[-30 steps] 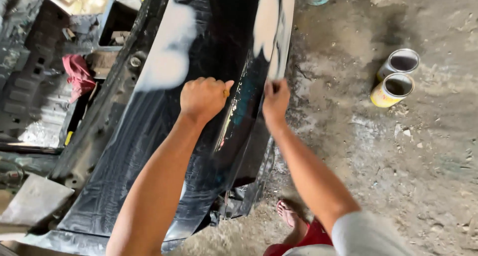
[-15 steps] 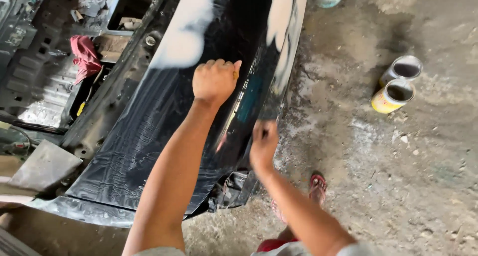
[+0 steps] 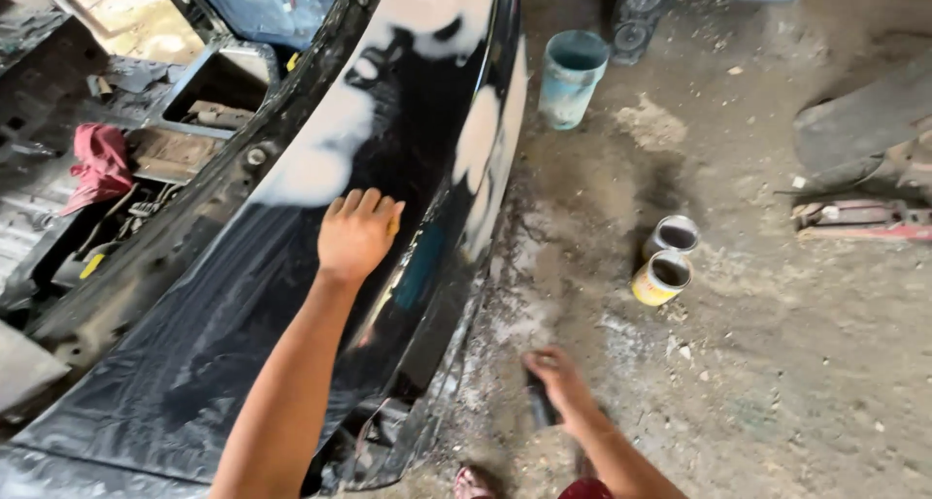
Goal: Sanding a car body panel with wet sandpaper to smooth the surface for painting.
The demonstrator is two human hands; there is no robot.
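My left hand (image 3: pixel 357 232) rests knuckles-up on a wet black car body panel (image 3: pixel 243 344), fingers curled over a small yellowish piece that peeks out at the fingertips. White sanded filler patches (image 3: pixel 320 159) spread just beyond the hand, and another patch (image 3: pixel 481 140) lies along the panel's right edge. My right hand (image 3: pixel 558 382) is low over the dirt floor, away from the panel. It is blurred and closed around a small dark object (image 3: pixel 539 407).
Two open tins (image 3: pixel 665 261) stand on the floor to the right, and a teal bucket (image 3: pixel 571 77) farther back. A red rag (image 3: pixel 97 164) lies in the open engine bay on the left. A red jack (image 3: pixel 864 217) sits at far right.
My right hand left the panel's right edge and dropped toward the floor. My left hand stayed on the panel. The view pulled back and shifted right.
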